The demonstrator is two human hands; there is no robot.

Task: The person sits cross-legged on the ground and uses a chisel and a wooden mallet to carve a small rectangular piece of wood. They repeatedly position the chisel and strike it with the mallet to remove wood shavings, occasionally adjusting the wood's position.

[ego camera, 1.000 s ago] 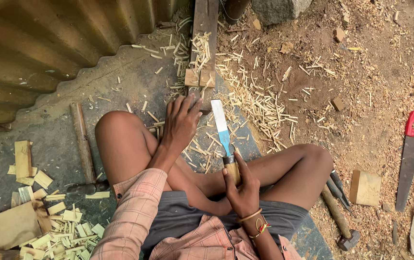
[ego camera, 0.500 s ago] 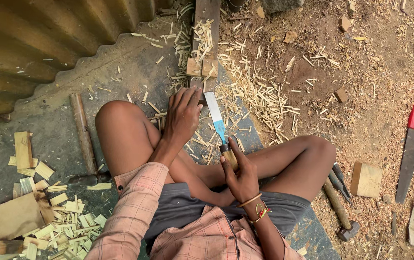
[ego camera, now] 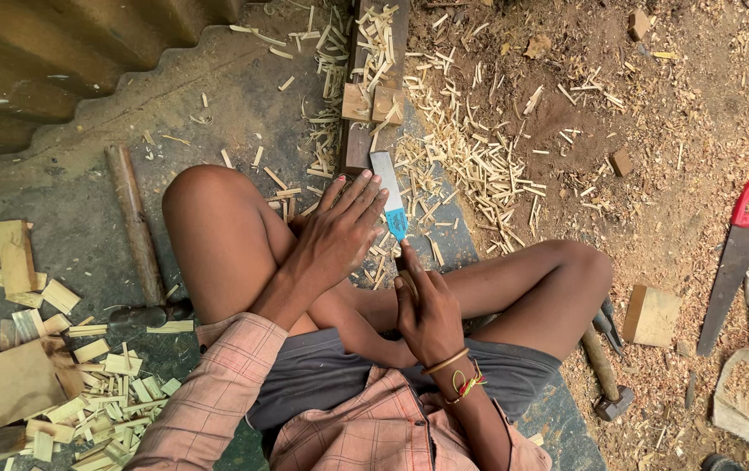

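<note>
- The floor [ego camera: 217,96] is a dark, worn slab on the left; on the right it gives way to bare earth [ego camera: 680,113] dusted with sawdust.
- A narrow dark plank [ego camera: 366,87] lies at the far middle, with two small wood blocks [ego camera: 373,103] on it.
- Thin wood splinters [ego camera: 470,157] are strewn around the plank.
- A round wooden stick [ego camera: 135,222] lies left.
- Flat wood offcuts [ego camera: 87,392] are heaped near left.
- A red-handled saw [ego camera: 736,257] lies right, a wood block [ego camera: 652,316] beside it.
- A hammer [ego camera: 603,375] lies near right.
</note>
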